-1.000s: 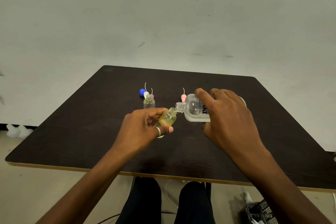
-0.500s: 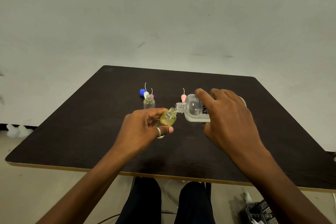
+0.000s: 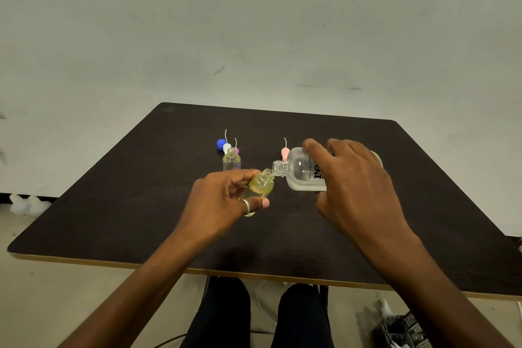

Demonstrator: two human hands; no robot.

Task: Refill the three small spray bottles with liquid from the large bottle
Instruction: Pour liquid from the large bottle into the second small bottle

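Left hand (image 3: 223, 200) still gripping small bottle (image 3: 261, 186), right hand (image 3: 353, 178) still tipping large bottle (image 3: 302, 169); mouths touching, unchanged

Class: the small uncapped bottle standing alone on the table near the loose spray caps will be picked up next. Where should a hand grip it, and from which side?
Grip the standing small bottle round its straight cylindrical body, below the shoulder, fingers wrapping the sides. It stands upright with its threaded neck open, so keep off the mouth. Come from the near left: the spray caps lie just behind it, and the left hand is nearest, though it is busy now.
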